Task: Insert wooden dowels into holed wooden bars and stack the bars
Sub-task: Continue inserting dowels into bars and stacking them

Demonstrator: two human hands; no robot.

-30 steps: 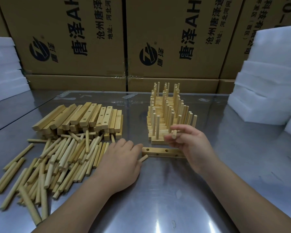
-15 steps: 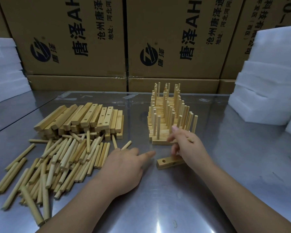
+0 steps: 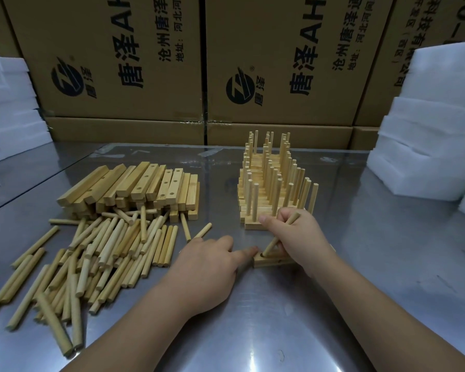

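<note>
A holed wooden bar [image 3: 269, 261] lies on the steel table in front of me. My right hand [image 3: 298, 237] grips a wooden dowel [image 3: 275, 241] that leans steeply, its lower tip at the bar's left hole. The extended forefinger of my left hand [image 3: 210, 267] touches the bar's left end. Behind the bar stands a stack of bars with upright dowels [image 3: 271, 189]. A heap of loose dowels [image 3: 102, 253] spreads at the left, with a pile of plain holed bars [image 3: 134, 186] beyond it.
Large cardboard boxes [image 3: 145, 63] wall off the table's far edge. White foam blocks [image 3: 430, 135] are piled at the right, and more foam blocks [image 3: 8, 108] at the far left. One stray dowel [image 3: 202, 230] lies just beyond my left hand.
The bar has swung from lying crosswise to angled nearer me. My right hand lowered its dowel from chest height down to the bar's hole, and my left forefinger came against the bar's end.
</note>
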